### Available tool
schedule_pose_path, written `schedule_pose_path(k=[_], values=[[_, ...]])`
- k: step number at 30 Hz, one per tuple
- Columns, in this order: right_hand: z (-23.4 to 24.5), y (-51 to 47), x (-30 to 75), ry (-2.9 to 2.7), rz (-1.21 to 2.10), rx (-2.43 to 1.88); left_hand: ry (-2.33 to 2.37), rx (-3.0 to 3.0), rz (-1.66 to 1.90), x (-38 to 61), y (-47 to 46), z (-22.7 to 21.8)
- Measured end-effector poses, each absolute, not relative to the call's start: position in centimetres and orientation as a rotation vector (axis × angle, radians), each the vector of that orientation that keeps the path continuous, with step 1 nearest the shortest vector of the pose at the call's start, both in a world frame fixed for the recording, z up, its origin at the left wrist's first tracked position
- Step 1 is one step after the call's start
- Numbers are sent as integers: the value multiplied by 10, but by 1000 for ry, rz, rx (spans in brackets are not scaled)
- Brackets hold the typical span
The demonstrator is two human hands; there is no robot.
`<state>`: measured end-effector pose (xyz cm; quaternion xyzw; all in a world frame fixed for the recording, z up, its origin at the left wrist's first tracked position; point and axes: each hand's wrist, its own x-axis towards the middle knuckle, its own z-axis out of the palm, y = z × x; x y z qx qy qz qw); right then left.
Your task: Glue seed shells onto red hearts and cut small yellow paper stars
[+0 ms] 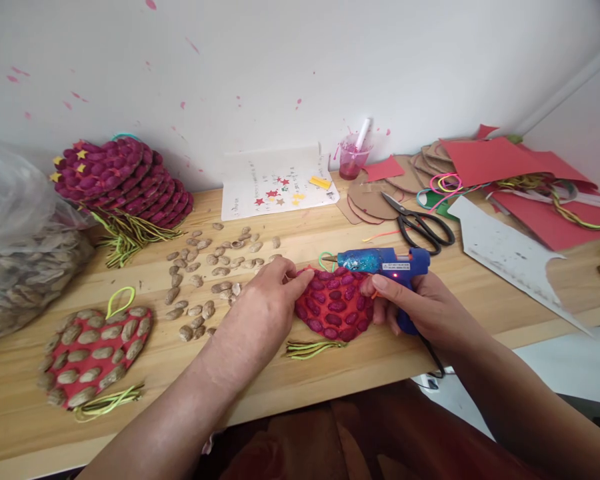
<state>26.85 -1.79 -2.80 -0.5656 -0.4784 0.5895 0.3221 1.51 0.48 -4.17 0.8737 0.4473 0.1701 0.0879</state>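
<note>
In the head view, a red heart ornament (336, 305) covered in purple-painted peanut shells lies in front of me, with a green loop at its top and a yellow-green tassel (314, 349) below. My left hand (273, 293) pinches its upper left edge, the fingertips close together. My right hand (417, 303) is wrapped around the handle of a blue hot glue gun (385, 261), whose red light is on. The gun lies sideways over the heart's top edge, nozzle to the left. Fingers of my right hand also touch the heart's right edge.
Loose peanut shells (195, 280) are scattered left of my hand. An unpainted peanut-shell heart (97, 353) lies at left, below stacked purple hearts (125, 177) and a bag of shells (25, 273). Scissors (420, 223), a paint cup (353, 160), a star sheet (280, 183) and red paper (505, 160) sit behind.
</note>
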Motion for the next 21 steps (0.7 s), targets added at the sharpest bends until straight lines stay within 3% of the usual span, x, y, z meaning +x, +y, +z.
schedule_pose_path(k=[21], values=[[-31,-18,270,-1246,1521,-1447,1262,2576,624,10,7,-34]])
